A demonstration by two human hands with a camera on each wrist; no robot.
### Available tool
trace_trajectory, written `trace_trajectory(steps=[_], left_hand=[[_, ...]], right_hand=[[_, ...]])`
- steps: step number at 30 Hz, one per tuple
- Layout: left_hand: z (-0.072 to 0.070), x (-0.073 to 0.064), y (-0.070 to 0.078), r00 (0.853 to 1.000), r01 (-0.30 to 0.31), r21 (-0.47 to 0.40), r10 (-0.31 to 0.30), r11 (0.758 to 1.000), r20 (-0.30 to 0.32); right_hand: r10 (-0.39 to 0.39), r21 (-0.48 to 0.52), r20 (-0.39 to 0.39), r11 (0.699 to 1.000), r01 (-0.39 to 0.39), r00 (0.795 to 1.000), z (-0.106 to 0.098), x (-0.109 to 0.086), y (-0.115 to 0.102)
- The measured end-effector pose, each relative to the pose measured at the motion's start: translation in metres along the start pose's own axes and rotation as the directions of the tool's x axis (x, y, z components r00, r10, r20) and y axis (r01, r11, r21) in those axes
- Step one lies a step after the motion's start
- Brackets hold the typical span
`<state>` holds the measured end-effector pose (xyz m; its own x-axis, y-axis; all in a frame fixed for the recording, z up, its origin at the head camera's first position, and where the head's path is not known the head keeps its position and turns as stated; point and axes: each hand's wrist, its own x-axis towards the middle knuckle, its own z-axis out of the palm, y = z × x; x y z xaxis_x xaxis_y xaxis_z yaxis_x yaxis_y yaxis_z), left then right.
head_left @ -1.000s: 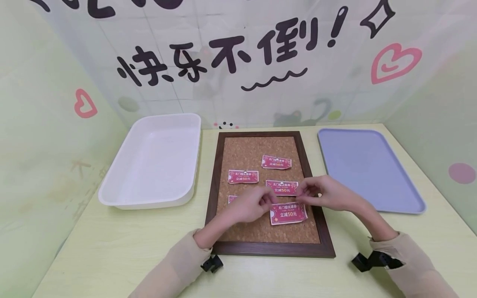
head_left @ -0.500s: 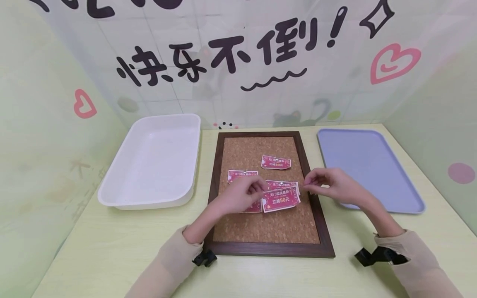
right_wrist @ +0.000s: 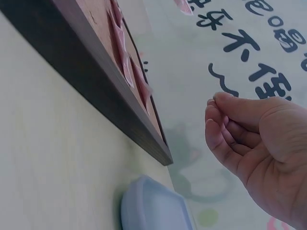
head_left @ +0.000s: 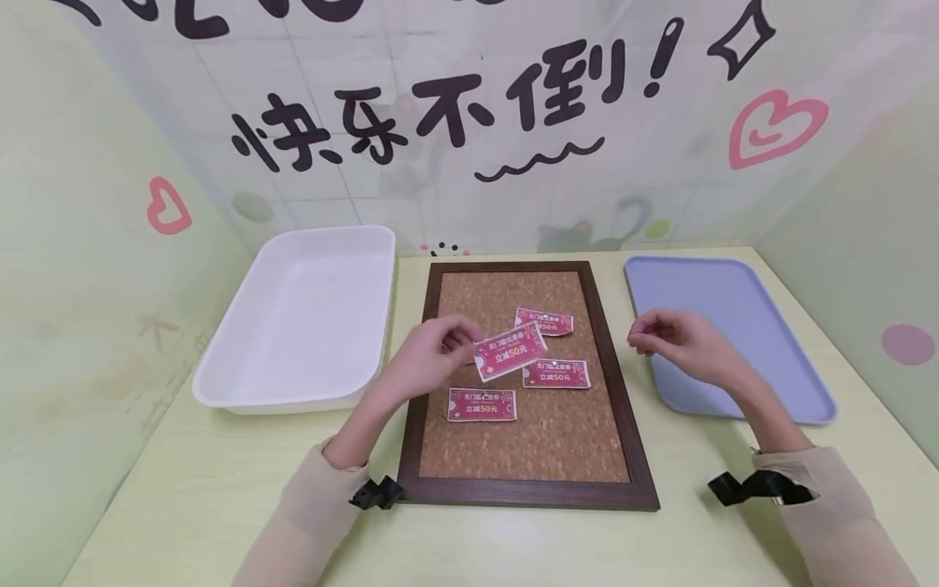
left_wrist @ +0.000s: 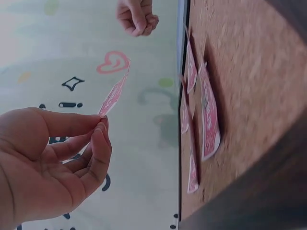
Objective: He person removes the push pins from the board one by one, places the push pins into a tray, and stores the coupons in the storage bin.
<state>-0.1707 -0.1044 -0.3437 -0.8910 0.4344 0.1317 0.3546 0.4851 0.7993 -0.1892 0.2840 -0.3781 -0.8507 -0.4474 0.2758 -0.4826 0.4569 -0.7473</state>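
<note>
In the head view, my left hand point(head_left: 433, 355) pinches a red paper coupon point(head_left: 511, 352) by its left end and holds it tilted over the corkboard point(head_left: 557, 440). The left wrist view shows this coupon point(left_wrist: 113, 97) nearly edge-on between thumb and fingertips. Several like it are pinned to the cork, among them a lower-left coupon point(head_left: 482, 405) and a middle-right coupon point(head_left: 555, 375); another is mostly hidden behind the held one. My right hand point(head_left: 678, 342) hovers over the blue tray's near-left part, thumb and forefinger pinching a tiny pushpin point(right_wrist: 214, 98), almost wholly covered by the fingertips.
A deep white tray point(head_left: 293, 391) stands left of the board, and a shallow blue tray point(head_left: 748, 326) lies to its right. The board's dark wooden frame point(head_left: 528, 492) is raised around the cork. Behind the table hangs a printed cloth point(head_left: 469, 212).
The coupon has come away from the board's lower right, carried up and left by my left hand. My right hand has drawn back rightward, off the board to over the blue tray.
</note>
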Motion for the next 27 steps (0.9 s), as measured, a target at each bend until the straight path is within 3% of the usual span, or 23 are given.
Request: trace_trajectory(steps=[8, 16, 27], left_hand=[[-0.029, -0.009, -0.014, 0.994, 0.062, -0.002, -0.062, 0.998, -0.091], [-0.049, -0.019, -0.031, 0.978, 0.138, 0.002, -0.136, 0.990, -0.155], [-0.072, -0.023, -0.046, 0.959, 0.170, -0.010, -0.168, 0.985, -0.229]], right_hand=[[0.036, -0.018, -0.091, 0.999, -0.038, 0.995, -0.014, 0.002, 0.010], [0.094, -0.054, -0.140, 0.993, -0.103, 0.986, -0.029, 0.003, 0.016], [0.144, -0.037, -0.182, 0.988, -0.153, 0.973, -0.037, -0.004, 0.029]])
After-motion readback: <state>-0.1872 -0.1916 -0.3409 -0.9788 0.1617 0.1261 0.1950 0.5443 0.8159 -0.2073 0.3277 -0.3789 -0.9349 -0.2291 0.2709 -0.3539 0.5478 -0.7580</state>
